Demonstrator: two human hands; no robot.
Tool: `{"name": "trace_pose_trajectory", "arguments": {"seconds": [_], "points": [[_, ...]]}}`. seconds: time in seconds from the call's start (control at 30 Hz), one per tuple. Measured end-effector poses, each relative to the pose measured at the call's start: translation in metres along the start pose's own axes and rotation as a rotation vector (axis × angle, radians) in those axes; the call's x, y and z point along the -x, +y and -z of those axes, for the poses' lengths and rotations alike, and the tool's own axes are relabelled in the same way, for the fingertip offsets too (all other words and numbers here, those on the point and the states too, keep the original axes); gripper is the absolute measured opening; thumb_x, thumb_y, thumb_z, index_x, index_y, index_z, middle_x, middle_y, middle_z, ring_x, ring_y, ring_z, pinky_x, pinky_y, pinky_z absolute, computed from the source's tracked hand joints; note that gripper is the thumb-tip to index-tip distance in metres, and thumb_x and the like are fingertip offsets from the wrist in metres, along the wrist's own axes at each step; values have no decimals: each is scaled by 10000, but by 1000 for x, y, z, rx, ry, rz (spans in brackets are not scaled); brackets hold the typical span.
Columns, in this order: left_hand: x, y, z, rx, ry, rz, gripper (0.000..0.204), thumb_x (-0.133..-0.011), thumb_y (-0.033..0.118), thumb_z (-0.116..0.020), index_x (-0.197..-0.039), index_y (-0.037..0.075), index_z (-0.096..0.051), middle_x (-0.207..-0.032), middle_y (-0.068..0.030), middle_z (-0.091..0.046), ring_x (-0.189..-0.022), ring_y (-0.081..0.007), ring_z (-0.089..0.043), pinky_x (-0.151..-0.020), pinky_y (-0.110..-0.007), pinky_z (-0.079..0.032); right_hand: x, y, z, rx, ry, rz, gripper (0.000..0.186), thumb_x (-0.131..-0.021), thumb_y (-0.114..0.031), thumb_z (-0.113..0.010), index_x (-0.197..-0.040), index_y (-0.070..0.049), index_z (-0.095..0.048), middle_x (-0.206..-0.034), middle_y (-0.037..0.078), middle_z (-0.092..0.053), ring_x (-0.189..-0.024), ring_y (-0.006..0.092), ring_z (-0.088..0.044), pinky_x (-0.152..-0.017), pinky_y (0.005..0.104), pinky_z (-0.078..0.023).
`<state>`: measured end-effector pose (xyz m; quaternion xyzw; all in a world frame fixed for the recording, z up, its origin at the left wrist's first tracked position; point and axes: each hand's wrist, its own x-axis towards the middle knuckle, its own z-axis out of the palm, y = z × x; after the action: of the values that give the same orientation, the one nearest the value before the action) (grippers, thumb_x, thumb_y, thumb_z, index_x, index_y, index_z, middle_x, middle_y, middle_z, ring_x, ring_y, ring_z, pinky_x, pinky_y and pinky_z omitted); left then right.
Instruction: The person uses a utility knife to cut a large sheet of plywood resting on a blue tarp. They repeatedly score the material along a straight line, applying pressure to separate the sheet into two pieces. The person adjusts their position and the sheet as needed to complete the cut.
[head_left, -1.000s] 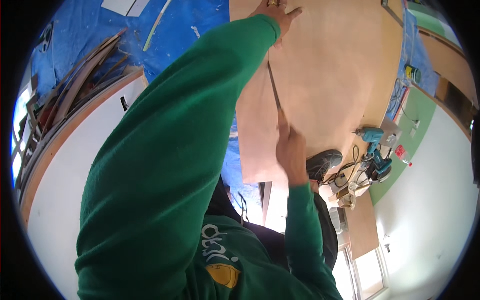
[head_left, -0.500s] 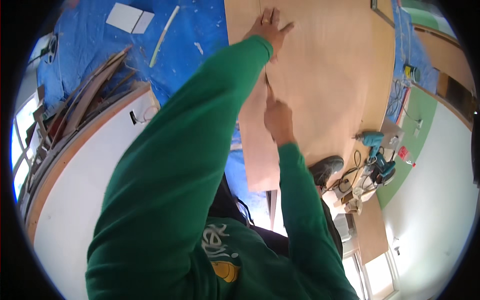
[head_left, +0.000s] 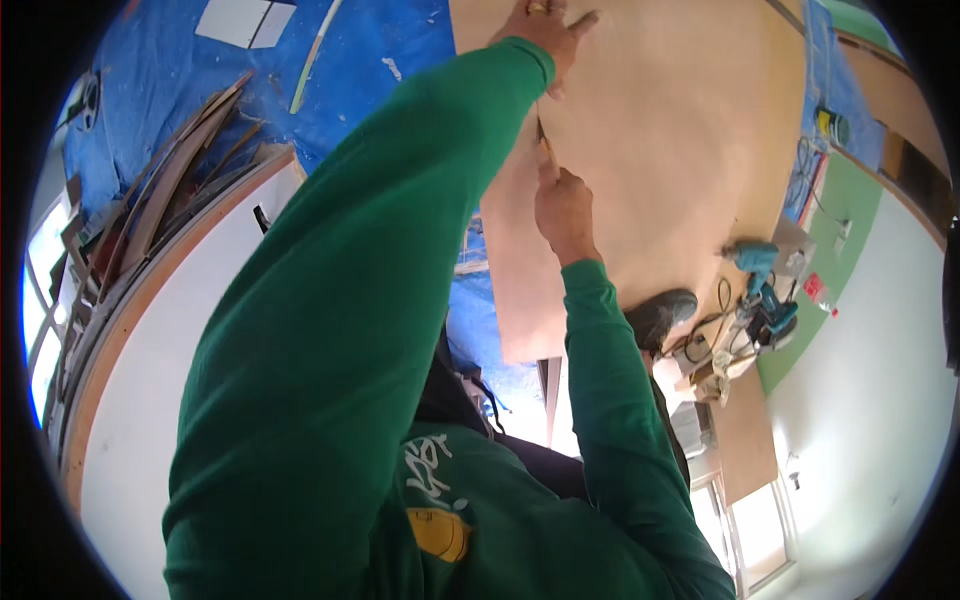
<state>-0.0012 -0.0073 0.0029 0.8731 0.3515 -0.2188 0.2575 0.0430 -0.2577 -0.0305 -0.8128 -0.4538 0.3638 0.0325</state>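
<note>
A large pale plywood sheet point(head_left: 680, 120) lies beneath both hands. At the top, my left hand point(head_left: 545, 40) rests on the sheet with thumb and fingers apart, its fingertips partly cut off by the frame's edge. Just below it, my right hand point(head_left: 563, 215) grips a narrow tool with a light handle and dark tip point(head_left: 545, 150), held against the sheet along a thin line; the exact kind of tool is hard to make out. My shoe point(head_left: 660, 315) is on the sheet beside my right forearm.
Blue sheeting point(head_left: 380, 120) covers the floor at left, with loose wood strips point(head_left: 175, 180) and white pieces point(head_left: 240, 20). A teal drill point(head_left: 750, 260), another teal power tool point(head_left: 775, 315), cords, a bottle point(head_left: 820, 293) and a tin point(head_left: 830, 125) lie along the right, near the walls.
My right hand has moved up the sheet toward my left hand, carrying the narrow tool along the line. My left hand stays on the board; the view has shifted slightly.
</note>
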Motion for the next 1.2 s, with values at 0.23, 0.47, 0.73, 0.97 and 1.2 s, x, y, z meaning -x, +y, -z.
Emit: {"name": "trace_pose_trajectory", "arguments": {"seconds": [0.23,0.47,0.73,0.97,1.2], "points": [[0,-11,-1,-38,-31,63,1308,-721,380,-925,-1668,145,-53,-1677,-333,49,-1561,-500,23,-1272,-549,-119,147,11,59,-1,-151,-15,290,-1043,-185,-483,-1226,0,-609,-840,241,-665,-688,439,-673,-584,537,-522],[-8,8,0,-15,15,-24,1320,-715,369,-933,-1669,156,-46,-1673,-341,58,-1558,-508,20,-1268,-559,-124,-21,0,-7,-118,12,-178,361,-1046,-252,-475,-1102,37,-683,-858,305,-680,-794,535,-638,-716,576,-525],[-3,-5,-11,-33,-44,66,1358,-689,405,-941,-1669,159,-34,-1674,-334,81,-1557,-507,39,-1269,-557,-113,124,11,48,140,-46,162,249,-1007,-115,-506,-1183,17,-623,-791,231,-665,-668,415,-678,-580,512,-548],[-9,-6,-6,-27,-4,33,1342,-707,413,-929,-1670,169,-27,-1676,-331,77,-1556,-511,46,-1268,-557,-118,76,37,-8,20,-8,77,250,-1018,-199,-533,-1025,12,-667,-872,272,-694,-724,448,-689,-634,529,-547],[-13,-3,7,-62,-23,31,1350,-705,441,-924,-1669,153,-23,-1670,-346,73,-1553,-519,36,-1264,-572,-112,23,10,3,259,70,230,292,-1042,-209,-476,-1055,-6,-686,-835,226,-690,-718,448,-684,-632,528,-567]]}}
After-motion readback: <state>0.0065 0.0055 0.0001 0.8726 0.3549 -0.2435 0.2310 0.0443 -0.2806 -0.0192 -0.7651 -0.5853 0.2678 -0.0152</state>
